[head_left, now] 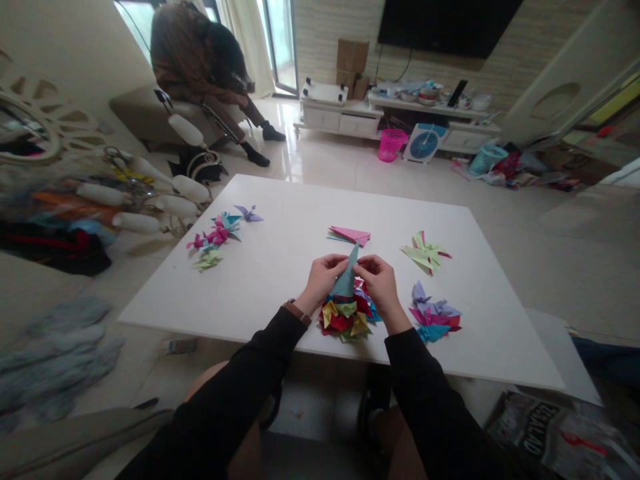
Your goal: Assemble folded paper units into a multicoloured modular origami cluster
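Note:
Between my two hands stands a folded sheet of blue-green paper (345, 281), narrowing to a point at the top. My left hand (323, 280) pinches its left edge, and my right hand (379, 281) pinches the right edge near the tip. Just below and behind it lies a pile of folded paper cranes (341, 321) in red, gold, green and blue, partly hidden by the paper. Beyond my hands, a small stack of folded pink and blue paper (350, 234) rests on the white table (285, 220).
Several paper cranes (217, 233) lie at the table's left. On the right are a light green group (427, 253) and a purple, pink and blue group (434, 313). A person (200, 67) sits bent over on a seat at the far left.

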`<state>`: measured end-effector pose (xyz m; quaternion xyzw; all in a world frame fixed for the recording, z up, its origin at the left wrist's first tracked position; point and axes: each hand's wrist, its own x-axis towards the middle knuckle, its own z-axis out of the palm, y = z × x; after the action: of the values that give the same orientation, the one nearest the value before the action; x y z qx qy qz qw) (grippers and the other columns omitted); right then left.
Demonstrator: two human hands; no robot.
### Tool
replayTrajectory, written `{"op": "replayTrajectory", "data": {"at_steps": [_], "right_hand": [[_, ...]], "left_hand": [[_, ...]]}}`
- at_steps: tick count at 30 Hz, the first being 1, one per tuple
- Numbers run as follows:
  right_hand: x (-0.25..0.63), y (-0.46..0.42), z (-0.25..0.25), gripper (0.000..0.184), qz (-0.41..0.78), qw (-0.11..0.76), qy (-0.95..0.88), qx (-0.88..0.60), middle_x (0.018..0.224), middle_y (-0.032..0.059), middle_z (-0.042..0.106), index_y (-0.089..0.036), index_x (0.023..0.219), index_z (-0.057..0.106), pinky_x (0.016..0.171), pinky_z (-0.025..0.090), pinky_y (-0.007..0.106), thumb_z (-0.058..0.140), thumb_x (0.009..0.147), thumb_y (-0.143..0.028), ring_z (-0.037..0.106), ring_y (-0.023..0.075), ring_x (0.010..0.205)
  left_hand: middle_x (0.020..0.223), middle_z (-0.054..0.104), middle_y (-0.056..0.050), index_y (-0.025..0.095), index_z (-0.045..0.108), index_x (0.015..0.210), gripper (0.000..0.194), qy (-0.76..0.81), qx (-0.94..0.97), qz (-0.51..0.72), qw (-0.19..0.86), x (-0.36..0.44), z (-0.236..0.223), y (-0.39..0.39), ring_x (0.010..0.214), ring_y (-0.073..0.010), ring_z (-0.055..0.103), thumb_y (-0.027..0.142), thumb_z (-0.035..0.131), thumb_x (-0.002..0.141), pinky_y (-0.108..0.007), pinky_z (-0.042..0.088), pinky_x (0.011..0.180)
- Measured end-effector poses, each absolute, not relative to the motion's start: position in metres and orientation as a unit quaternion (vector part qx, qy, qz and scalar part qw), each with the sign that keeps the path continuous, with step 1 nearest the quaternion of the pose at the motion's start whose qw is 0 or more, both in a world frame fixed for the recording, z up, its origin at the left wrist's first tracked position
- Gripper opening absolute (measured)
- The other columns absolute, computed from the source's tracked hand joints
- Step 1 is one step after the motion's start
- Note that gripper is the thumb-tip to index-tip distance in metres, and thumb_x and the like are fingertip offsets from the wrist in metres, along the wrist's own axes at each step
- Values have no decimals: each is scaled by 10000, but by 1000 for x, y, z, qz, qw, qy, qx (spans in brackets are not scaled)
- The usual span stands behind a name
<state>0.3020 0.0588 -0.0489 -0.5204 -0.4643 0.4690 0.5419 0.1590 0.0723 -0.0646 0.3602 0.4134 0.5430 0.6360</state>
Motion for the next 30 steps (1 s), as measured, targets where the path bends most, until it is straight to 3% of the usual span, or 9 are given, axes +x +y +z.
{"op": "replayTrajectory", "data": {"at_steps": [6, 11, 18, 26, 30], "right_hand": [[301, 58, -48, 189, 448, 535, -479, -533, 713, 10, 682, -195, 786, 686, 660, 498, 323, 784, 685, -321, 615, 179, 675], [296, 51, -38, 124, 351, 516, -527, -577, 715, 13, 683, -198, 796, 698, 618, 474, 315, 709, 770, -319, 615, 181, 661], [288, 46, -35, 68, 185, 472, -662, -552, 813, 45, 690, -235, 780, 719, 813, 479, 383, 668, 825, -240, 612, 235, 869], [285, 46, -31, 57, 160, 506, -628, -568, 965, 64, 677, -239, 860, 706, 920, 452, 401, 676, 813, -236, 588, 251, 1009], [289, 51, -39, 244, 254, 532, -535, -605, 1027, 72, 712, -215, 981, 696, 838, 476, 374, 719, 773, -342, 624, 250, 988]], "left_hand": [[853, 756, -76, 130, 769, 868, 276, 424, 397, 536, 612, 157, -63, 72, 762, -161, 664, 338, 832, 699, -294, 521, 749], [862, 725, -63, 142, 728, 884, 303, 467, 411, 548, 560, 155, -58, 67, 780, -168, 676, 349, 842, 694, -290, 534, 713], [886, 730, -54, 135, 692, 883, 361, 387, 358, 559, 640, 157, -54, 58, 817, -159, 689, 401, 852, 698, -313, 569, 803], [785, 717, -52, 128, 692, 848, 343, 424, 311, 573, 629, 147, -56, 64, 714, -146, 677, 394, 847, 697, -309, 562, 755], [775, 704, -44, 126, 674, 848, 280, 439, 266, 596, 617, 139, -52, 69, 696, -123, 654, 328, 820, 721, -293, 553, 752]]}}
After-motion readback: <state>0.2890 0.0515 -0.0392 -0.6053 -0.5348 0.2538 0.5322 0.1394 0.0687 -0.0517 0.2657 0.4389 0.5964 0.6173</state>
